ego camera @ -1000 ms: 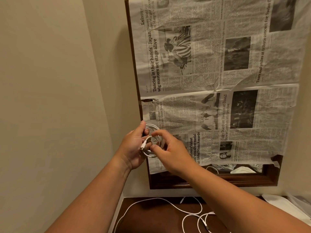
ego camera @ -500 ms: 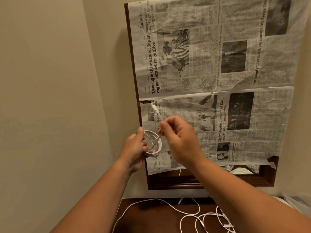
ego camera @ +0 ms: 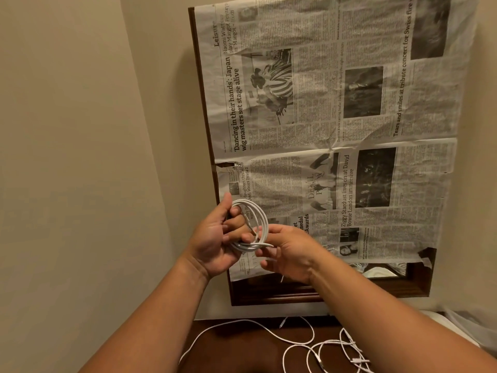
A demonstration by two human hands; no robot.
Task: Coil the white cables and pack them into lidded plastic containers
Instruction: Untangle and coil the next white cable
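Observation:
A white cable wound into a small coil (ego camera: 255, 214) is held up in front of the wall. My left hand (ego camera: 215, 238) grips the coil's left side, thumb up and fingers through the loops. My right hand (ego camera: 290, 251) pinches the cable's loose end at the coil's lower right. More white cables (ego camera: 322, 348) lie loose and tangled on the dark wooden table (ego camera: 234, 345) below. No plastic container shows clearly.
A dark-framed mirror (ego camera: 390, 281) on the wall is covered with taped newspaper (ego camera: 336, 130). Beige walls form a corner at the left. Something white and translucent (ego camera: 457, 327) lies at the table's right edge.
My right hand has come down from above the coil with the cable end and now holds it at the coil's lower right. The left hand has kept hold of the coil.

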